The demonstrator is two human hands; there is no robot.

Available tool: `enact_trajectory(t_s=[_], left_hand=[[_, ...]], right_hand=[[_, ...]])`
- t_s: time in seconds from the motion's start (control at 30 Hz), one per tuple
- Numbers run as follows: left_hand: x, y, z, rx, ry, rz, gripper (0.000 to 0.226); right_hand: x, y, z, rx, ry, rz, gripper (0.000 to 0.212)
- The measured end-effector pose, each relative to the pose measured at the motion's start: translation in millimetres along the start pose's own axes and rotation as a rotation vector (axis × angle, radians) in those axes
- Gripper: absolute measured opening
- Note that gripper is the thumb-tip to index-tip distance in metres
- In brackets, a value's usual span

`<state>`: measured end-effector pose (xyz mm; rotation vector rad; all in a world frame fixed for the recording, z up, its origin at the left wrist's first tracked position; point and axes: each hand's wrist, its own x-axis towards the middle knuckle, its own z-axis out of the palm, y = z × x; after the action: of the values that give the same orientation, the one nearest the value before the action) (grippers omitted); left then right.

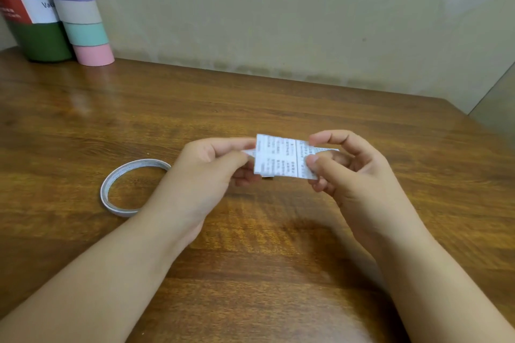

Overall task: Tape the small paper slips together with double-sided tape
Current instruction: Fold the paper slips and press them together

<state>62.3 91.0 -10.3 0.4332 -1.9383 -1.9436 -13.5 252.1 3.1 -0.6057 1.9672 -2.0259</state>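
Note:
Small white paper slips [281, 157] with printed text are held up above the wooden table [250, 273], overlapping each other. My left hand [206, 170] pinches their left edge between thumb and fingers. My right hand [342, 167] pinches the right edge, thumb on the printed face and index finger over the top. A thin roll of double-sided tape [125, 189] lies flat on the table to the left of my left hand, partly hidden by my left wrist. Something small and dark shows just under the slips' lower edge; I cannot tell what it is.
A dark green bottle with a red and white label [30, 19] and a tall cylinder with purple, beige, teal and pink bands [80, 17] stand at the table's far left corner against the wall. The table's right edge [485, 131] runs close to the wall.

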Motion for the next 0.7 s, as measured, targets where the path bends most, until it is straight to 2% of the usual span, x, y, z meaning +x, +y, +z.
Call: enact_trajectory(t_s=[0.07,0.1,0.17,0.23,0.3,0.37,0.43,0.7], left_hand=[[0.1,-0.5,-3.9,0.181,-0.010,0.162,0.056],[-0.5,0.0,-3.7,0.244,-0.036,0.232,0.058],[-3.0,0.8,-1.1,0.280,-0.058,0.290,0.036],[-3.9,2.7,1.4,0.154,-0.036,0.236,0.006],[-3.7,3.2,1.3,0.013,-0.038,0.119,0.009],[-3.4,3.9,1.2,-0.073,-0.075,0.004,0.011],[-3.8,4.2,1.7,-0.103,-0.103,-0.051,0.015],[-0.7,2.2,2.4,-0.108,0.004,-0.042,0.010]], right_hand=[[0.6,-1.1,-0.4,0.080,-0.004,0.053,0.022],[0.9,-1.6,-0.2,0.118,-0.010,0.085,0.022],[1.2,-1.9,0.5,0.171,-0.033,0.141,0.022],[0.8,-2.1,0.6,0.174,-0.069,0.167,0.026],[-0.6,-1.9,1.0,0.036,-0.076,0.122,0.033],[-3.3,-2.3,3.5,-0.147,-0.063,0.030,0.031],[-5.2,-1.0,4.8,-0.202,-0.057,-0.041,0.037],[-0.9,4.4,1.9,-0.202,0.012,-0.063,0.028]])
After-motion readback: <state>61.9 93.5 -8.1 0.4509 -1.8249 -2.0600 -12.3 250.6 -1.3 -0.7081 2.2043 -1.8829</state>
